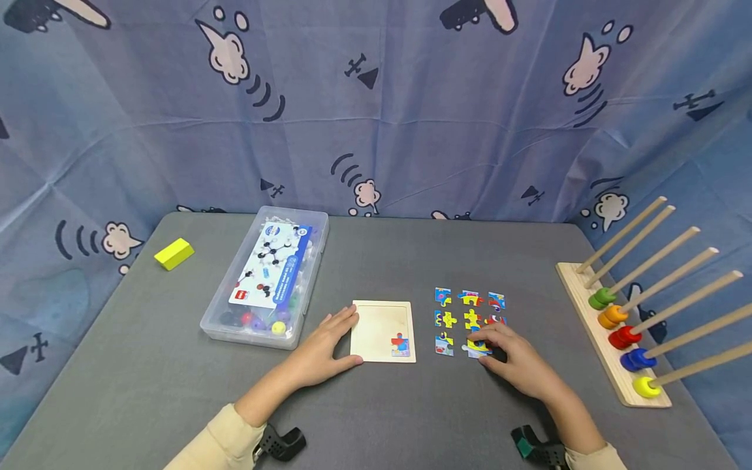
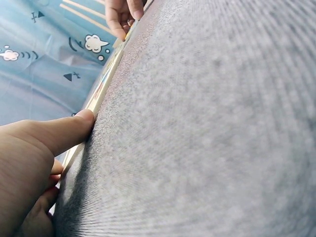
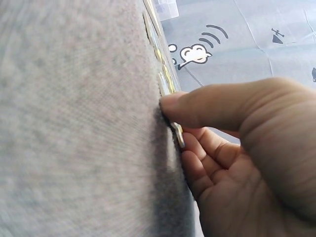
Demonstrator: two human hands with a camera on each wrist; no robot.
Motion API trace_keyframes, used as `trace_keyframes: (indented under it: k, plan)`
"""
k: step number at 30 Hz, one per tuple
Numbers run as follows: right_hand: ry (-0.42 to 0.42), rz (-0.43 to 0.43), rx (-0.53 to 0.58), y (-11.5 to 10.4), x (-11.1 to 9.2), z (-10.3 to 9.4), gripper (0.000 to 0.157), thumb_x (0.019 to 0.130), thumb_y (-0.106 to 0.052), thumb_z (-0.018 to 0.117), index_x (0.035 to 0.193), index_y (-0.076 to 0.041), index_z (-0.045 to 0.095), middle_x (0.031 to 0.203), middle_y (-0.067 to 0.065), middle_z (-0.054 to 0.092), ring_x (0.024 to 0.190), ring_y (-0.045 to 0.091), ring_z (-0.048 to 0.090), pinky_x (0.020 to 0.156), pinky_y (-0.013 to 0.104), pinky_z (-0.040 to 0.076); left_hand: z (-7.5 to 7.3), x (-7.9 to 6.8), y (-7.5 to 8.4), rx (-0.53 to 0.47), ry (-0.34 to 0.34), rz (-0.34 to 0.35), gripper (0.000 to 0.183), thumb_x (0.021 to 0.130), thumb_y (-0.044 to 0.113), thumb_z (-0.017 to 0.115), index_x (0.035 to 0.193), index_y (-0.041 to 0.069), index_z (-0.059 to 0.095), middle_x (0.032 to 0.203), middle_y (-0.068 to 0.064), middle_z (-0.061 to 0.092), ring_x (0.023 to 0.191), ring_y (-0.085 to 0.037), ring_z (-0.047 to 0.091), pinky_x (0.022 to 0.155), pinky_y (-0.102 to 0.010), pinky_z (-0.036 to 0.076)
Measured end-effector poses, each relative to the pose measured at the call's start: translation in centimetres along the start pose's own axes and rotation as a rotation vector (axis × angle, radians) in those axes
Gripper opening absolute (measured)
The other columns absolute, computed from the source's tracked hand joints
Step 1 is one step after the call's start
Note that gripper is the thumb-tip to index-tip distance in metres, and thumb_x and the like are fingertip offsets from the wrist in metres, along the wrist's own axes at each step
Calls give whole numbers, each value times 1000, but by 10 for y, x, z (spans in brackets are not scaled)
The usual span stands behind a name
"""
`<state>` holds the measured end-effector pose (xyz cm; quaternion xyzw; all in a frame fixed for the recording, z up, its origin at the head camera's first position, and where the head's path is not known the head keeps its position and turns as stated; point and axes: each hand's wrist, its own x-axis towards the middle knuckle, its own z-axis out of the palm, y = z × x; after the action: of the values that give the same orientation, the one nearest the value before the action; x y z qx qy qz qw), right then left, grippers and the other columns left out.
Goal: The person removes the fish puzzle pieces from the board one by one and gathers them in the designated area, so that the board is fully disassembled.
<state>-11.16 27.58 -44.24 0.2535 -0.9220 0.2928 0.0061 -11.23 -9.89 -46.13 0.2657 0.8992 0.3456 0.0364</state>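
Note:
A square wooden puzzle board (image 1: 376, 326) lies in the middle of the table, with one puzzle piece (image 1: 401, 346) in its lower right corner. My left hand (image 1: 326, 349) rests along the board's left edge, fingers spread. In the left wrist view its straight thumb (image 2: 74, 129) touches the board's side. To the right of the board, several colourful puzzle pieces (image 1: 443, 320) lie in rows. My right hand (image 1: 517, 359) is over the lower right of these, pinching a puzzle piece (image 1: 476, 349) by its edges between thumb and fingers. Those fingers partly cover the neighbouring pieces.
A clear plastic box (image 1: 217, 320) with a molecule label and coloured balls inside stands left of the board. Beyond it lies a yellow block (image 1: 174, 254). At the right, a wooden base (image 1: 572, 281) carries upright pegs with coloured rings. A patterned curtain (image 1: 411, 156) hangs behind the table.

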Motion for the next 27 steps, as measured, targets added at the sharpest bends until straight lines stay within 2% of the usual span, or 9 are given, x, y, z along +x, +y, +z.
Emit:
trace_keyframes:
  k: [7,15,19,23,27]
  plan:
    - [-10,35,36,-2,0,-2,32,83,-8,71,114,-12,66,109,-2,59,94,9,56,79,25,50,0,0,-1,4,6,2,75,84,31,71,142,-4,39,152,-18,32,142,-31,28,118,-51,18]
    - [42,61,53,-2,1,-5,35,79,-10,76,112,-8,66,105,-1,63,91,9,57,79,21,48,1,-1,-1,1,10,3,75,83,31,71,142,-4,39,151,-18,33,141,-33,28,118,-51,18]
    - [31,79,44,-6,1,-7,36,79,-14,76,113,-9,65,106,0,64,92,11,58,80,23,48,1,-1,-2,3,8,2,75,84,31,71,142,-3,39,151,-18,33,141,-34,28,118,-51,19]
    - [4,85,49,-11,3,-6,38,82,-19,75,117,-11,64,113,-1,64,101,16,60,86,24,49,1,-1,-1,1,5,1,75,84,31,71,142,-4,39,152,-18,32,141,-34,28,118,-51,19]
    - [-15,51,73,-16,6,-3,40,83,-19,73,121,-12,62,117,-1,64,105,19,60,88,25,49,0,0,-1,-3,1,-2,75,84,31,71,142,-4,39,152,-18,32,141,-34,28,118,-51,18]
